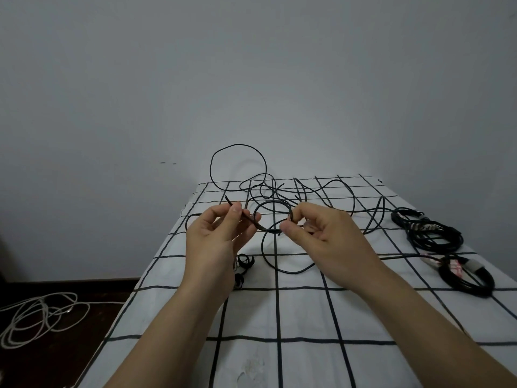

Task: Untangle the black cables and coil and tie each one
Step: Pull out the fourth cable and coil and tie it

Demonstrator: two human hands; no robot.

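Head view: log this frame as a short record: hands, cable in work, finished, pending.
left hand: pinches black cable near its free end
right hand: pinches the small coil of it
finished: far coiled bundle, near coiled bundle, right side of checked sheet
pending: loose tangle at the sheet's far end
spare: small black loops by left wrist

Count on inspection:

- Hands: two, the left hand (215,233) and the right hand (321,233).
- Small coil (272,202) held between them: one.
- Tied black bundles: two, the far bundle (436,236) and the near bundle (472,287).
- Small black loops: two, the upper loop (245,260) and the lower loop (239,281).
- Loose black tangle (263,189): one mass; the number of separate cables cannot be determined.
- White cable heap (42,315) on the floor: one.
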